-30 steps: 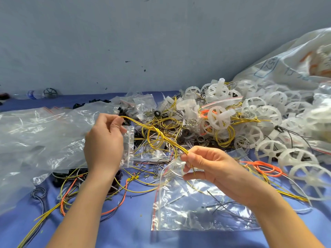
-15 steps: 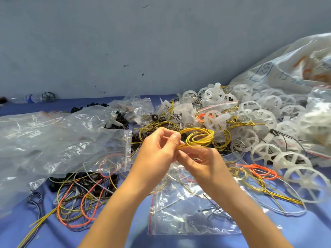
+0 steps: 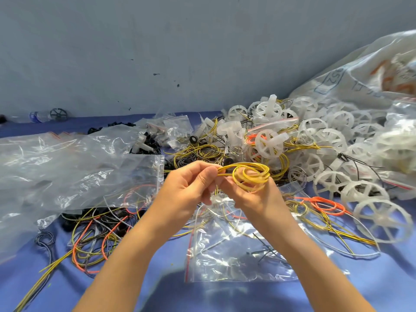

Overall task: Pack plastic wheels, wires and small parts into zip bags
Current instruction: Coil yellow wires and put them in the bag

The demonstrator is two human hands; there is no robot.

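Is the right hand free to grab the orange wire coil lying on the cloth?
Likely not yet: the right hand and left hand both hold the yellow wire coil. The orange wire coil itself lies uncovered nearby.

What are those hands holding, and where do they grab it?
A coiled bundle of yellow wire. The left hand pinches its left end; the right hand grips the loops from below.
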